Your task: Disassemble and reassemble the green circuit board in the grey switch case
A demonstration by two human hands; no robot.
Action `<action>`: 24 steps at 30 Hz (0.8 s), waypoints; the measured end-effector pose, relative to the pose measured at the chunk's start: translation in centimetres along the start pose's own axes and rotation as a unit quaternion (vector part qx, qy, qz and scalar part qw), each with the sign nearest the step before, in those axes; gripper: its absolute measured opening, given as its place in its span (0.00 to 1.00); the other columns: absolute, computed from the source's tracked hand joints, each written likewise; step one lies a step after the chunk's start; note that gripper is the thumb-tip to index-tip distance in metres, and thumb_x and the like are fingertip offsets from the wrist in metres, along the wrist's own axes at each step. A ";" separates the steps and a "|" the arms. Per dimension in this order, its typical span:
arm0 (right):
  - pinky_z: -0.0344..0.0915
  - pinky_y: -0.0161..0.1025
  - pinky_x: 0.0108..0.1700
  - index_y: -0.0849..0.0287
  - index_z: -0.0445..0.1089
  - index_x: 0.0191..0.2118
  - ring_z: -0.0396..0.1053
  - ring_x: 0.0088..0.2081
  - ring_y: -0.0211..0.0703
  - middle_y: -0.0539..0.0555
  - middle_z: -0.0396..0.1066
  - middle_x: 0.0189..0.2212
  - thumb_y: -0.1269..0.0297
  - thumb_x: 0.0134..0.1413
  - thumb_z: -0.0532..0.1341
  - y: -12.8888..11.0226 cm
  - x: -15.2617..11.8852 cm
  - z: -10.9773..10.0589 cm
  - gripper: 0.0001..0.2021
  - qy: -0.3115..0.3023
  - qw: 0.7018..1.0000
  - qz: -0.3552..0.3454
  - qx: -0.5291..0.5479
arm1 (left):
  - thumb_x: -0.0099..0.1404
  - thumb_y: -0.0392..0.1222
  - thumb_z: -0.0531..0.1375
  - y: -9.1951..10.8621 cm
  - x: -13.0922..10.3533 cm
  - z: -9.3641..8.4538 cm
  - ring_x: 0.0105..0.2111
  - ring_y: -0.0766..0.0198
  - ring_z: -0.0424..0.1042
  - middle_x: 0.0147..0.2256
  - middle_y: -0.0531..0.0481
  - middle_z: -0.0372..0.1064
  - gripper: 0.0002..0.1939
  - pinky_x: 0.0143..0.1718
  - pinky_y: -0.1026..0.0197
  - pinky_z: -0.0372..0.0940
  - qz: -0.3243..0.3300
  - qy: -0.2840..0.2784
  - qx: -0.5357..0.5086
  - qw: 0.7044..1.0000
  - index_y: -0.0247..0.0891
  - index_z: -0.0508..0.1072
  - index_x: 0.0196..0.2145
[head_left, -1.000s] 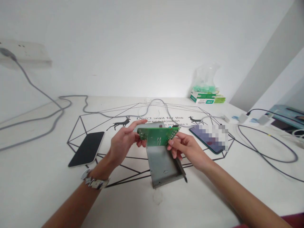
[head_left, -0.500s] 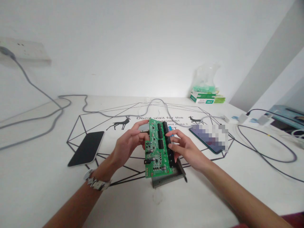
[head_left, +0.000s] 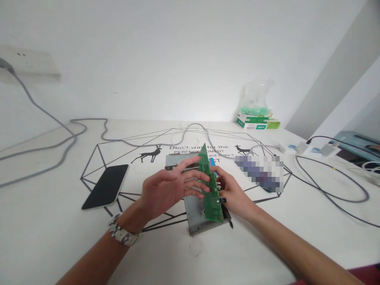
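A green circuit board (head_left: 213, 208) is tipped up on its edge, its underside turned toward my left. My right hand (head_left: 236, 194) grips the board from the component side, the fingertips partly hidden behind it. The fingers of my left hand (head_left: 168, 190) are stretched out and apart, their tips against the underside. Below the board lies a grey metal casing (head_left: 194, 217) on the table. A dark, narrow piece (head_left: 229, 221) sticks out at the casing's right edge. Something blue (head_left: 212, 162) shows just behind the board; its kind is unclear.
A dark phone (head_left: 107, 186) lies to the left, and a phone with a blurred screen (head_left: 252, 170) to the right. Grey cable (head_left: 142, 145) runs across the back. White plugs (head_left: 304, 148) and black cable (head_left: 320, 193) are at the right. Boxes (head_left: 252, 120) stand by the wall.
The board has turned from component side facing me to on edge, showing its underside. My left hand has loosened, its fingers now spread against the back; my right hand keeps its hold.
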State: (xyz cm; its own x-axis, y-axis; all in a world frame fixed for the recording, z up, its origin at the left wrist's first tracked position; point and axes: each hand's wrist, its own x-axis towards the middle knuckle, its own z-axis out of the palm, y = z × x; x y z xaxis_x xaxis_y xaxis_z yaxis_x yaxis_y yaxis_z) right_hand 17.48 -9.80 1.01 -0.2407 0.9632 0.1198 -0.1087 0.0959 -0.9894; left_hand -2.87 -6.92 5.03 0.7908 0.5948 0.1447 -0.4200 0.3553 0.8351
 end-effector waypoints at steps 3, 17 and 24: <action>0.67 0.34 0.33 0.55 0.66 0.42 0.67 0.33 0.38 0.47 0.68 0.32 0.72 0.42 0.65 -0.7 -0.2 0.1 0.18 0.004 0.999 -0.037 -0.028 | 0.57 0.46 0.55 -0.3 0.0 0.3 0.49 0.42 0.70 0.52 0.33 0.69 0.39 0.52 0.42 0.59 -0.009 0.003 0.011 1.000 0.33 0.55 0.65; 0.68 0.36 0.30 0.52 0.66 0.44 0.69 0.28 0.38 0.46 0.70 0.33 0.70 0.38 0.70 -1.1 -0.3 0.1 0.24 0.015 0.999 0.010 0.028 | 0.57 0.46 0.55 0.0 0.1 0.2 0.46 0.45 0.71 0.49 0.34 0.70 0.35 0.48 0.45 0.61 0.012 0.033 0.016 0.999 0.33 0.61 0.61; 0.71 0.39 0.29 0.50 0.65 0.41 0.73 0.29 0.42 0.50 0.72 0.39 0.61 0.34 0.76 -1.2 -0.5 -0.1 0.26 0.006 0.996 0.030 0.083 | 0.63 0.46 0.54 -0.1 0.5 -0.9 0.36 0.55 0.70 0.39 0.40 0.73 0.23 0.39 0.54 0.63 0.056 0.151 0.043 0.986 0.32 0.70 0.53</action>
State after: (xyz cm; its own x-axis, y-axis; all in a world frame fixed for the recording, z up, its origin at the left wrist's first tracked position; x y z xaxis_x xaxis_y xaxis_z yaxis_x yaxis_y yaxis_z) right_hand 17.86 -10.36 2.15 -0.2397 0.9691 0.0585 -0.2527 -0.0041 -0.9675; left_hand -2.85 -6.01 4.58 0.5677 0.8188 0.0849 -0.4469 0.2200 0.8671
